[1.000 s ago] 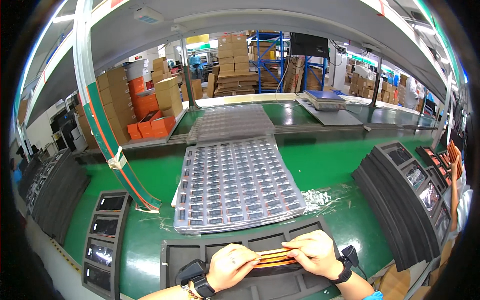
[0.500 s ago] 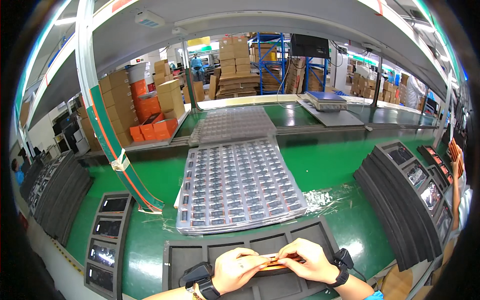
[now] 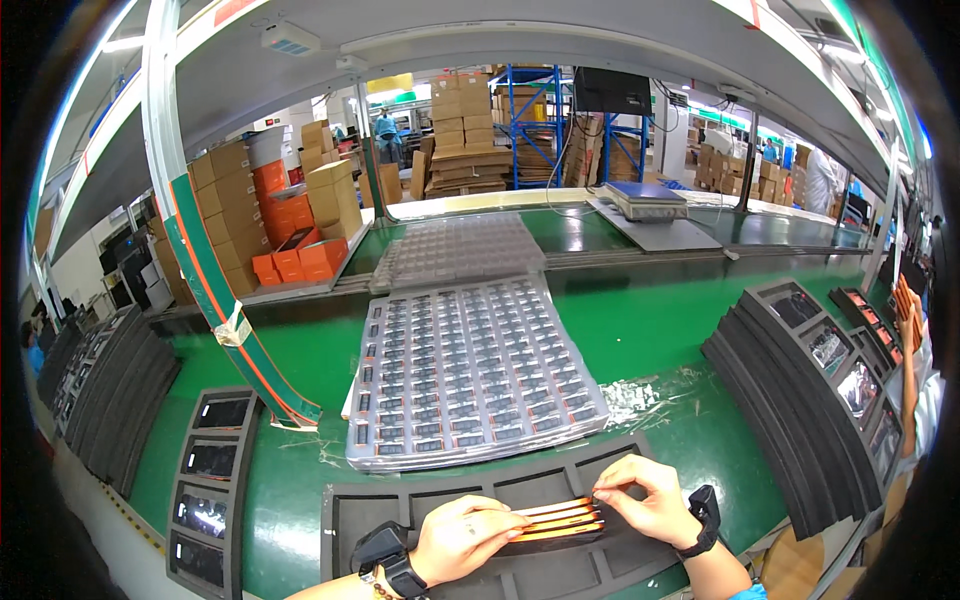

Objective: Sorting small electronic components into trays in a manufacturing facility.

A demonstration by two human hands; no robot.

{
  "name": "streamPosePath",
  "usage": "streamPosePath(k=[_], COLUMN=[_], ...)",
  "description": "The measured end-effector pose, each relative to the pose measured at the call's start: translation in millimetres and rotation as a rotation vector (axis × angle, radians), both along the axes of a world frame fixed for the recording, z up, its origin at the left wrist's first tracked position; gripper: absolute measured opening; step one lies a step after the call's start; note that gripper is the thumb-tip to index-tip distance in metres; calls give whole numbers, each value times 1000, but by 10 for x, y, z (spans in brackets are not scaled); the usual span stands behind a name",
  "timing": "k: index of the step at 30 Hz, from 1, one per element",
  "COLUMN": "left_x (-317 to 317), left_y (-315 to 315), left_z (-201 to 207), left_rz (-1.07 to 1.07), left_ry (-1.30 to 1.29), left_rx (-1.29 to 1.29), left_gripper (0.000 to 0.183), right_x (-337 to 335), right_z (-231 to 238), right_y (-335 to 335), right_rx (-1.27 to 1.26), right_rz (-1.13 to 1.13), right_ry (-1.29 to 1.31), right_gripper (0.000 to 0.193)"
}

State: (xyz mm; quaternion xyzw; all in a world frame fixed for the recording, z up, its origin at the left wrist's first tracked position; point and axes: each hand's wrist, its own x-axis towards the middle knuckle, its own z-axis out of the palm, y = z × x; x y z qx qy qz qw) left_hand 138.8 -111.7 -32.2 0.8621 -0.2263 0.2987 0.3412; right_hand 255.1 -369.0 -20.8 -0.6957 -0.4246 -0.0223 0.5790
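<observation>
My left hand (image 3: 468, 538) is closed on the left end of several thin, flat, dark pieces with orange edges (image 3: 558, 520), fanned slightly apart. Thumb and forefinger of my right hand (image 3: 648, 503) are pinched together at the upper right corner of these pieces; what lies between the fingertips is too small to make out. Below both hands lies a black foam tray (image 3: 345, 500) with rectangular compartments. Beyond it, a clear plastic tray (image 3: 475, 385) holds rows of small dark parts with orange bits.
Black foam trays with dark glossy panels (image 3: 210, 460) lie at left; tall foam stacks (image 3: 770, 430) stand at right and far left (image 3: 125, 400). A taped green post (image 3: 215, 270) rises at left. A scale (image 3: 645, 200) sits behind. Another person's hand (image 3: 908, 325) holds orange-edged pieces at far right.
My right hand has moved slightly up and right, from over the pieces to their right corner. The pieces now show fanned apart, tilted up in my left hand.
</observation>
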Motion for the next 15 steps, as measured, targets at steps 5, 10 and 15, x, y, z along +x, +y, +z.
streamPosePath(k=[5, 10, 15], left_x=[-7, 12, 26], left_y=[21, 5, 0], left_z=[12, 31, -6], left_rz=[0, -5, -9], left_ry=[24, 6, 14], left_rx=[-3, 19, 18], left_gripper=[22, 22, 22], right_x=[-157, -146, -98], right_z=[27, -11, 15], right_y=[120, 144, 100], right_rx=[-88, -41, -125], right_rz=[-13, -7, 41], right_ry=[-117, -284, -416], right_gripper=[11, 14, 13])
